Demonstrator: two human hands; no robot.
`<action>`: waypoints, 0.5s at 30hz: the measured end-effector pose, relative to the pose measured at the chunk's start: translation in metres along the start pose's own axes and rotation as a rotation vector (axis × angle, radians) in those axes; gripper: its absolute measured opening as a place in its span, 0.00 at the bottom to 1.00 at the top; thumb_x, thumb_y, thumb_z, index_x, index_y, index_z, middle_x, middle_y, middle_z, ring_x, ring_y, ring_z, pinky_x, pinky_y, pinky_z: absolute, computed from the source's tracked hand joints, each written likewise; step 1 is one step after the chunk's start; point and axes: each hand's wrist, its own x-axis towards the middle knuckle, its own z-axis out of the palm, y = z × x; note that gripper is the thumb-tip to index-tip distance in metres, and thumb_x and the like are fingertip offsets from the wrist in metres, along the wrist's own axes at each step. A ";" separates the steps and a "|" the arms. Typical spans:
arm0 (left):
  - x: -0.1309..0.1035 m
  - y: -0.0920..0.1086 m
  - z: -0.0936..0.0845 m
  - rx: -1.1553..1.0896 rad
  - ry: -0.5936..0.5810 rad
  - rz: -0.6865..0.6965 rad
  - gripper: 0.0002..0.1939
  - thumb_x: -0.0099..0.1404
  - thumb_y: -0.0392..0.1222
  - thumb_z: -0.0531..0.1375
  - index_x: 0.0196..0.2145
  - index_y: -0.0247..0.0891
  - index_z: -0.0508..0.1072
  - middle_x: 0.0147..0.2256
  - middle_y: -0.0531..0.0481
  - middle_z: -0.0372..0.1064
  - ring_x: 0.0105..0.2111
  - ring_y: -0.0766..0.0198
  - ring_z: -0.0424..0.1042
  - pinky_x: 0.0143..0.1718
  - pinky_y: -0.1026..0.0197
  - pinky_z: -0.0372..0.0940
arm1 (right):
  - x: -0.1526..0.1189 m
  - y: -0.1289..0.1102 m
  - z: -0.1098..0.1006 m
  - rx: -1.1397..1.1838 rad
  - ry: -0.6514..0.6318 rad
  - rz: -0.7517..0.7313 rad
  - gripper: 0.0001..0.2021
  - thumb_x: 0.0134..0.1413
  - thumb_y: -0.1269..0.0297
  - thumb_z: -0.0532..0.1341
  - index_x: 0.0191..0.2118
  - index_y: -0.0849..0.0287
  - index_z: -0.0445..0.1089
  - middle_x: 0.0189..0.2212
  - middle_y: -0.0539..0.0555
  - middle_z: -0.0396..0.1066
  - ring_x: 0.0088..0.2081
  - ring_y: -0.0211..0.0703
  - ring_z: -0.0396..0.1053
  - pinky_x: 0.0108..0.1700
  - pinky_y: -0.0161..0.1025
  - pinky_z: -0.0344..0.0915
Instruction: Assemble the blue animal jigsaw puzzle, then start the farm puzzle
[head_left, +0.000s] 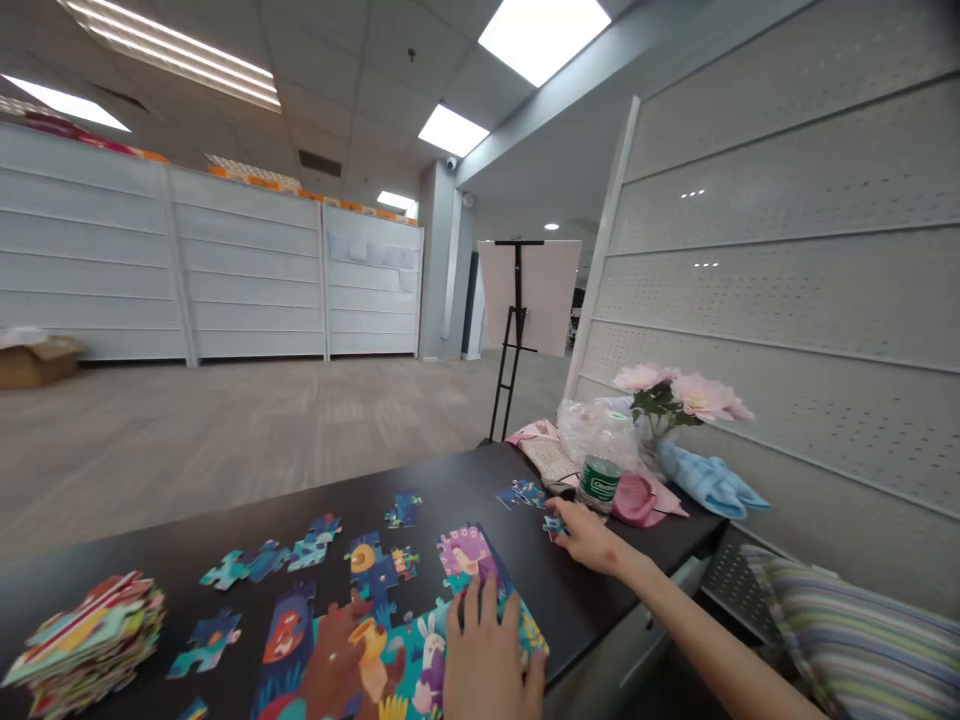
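My left hand (489, 650) lies flat with its fingers spread on the right part of a partly joined puzzle (337, 655) showing a bear and a rabbit. Farther right, my right hand (586, 537) pinches a small blue puzzle piece (553, 526) just above or on the dark table. Beyond that hand are a few joined blue pieces (525, 492). More loose pieces (225, 570) lie left of and behind the joined part, among them a dark blue one (206, 643) and one at the back (403, 509).
A stack of puzzle pieces (90, 645) stands at the left of the dark table (315, 508). At the back right are a green-labelled bottle (599, 480), a clear plastic bag, pink cloth (641, 500), a flower vase (656, 445) and blue cloth (709, 478). A striped cushion (862, 630) lies right.
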 end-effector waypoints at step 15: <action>0.008 -0.010 -0.010 -0.146 -0.122 0.014 0.35 0.61 0.60 0.54 0.60 0.36 0.68 0.66 0.35 0.52 0.66 0.39 0.47 0.65 0.33 0.40 | 0.114 -0.117 0.056 0.643 -0.151 -0.245 0.13 0.47 0.60 0.64 0.38 0.61 0.77 0.32 0.54 0.79 0.36 0.48 0.75 0.43 0.43 0.70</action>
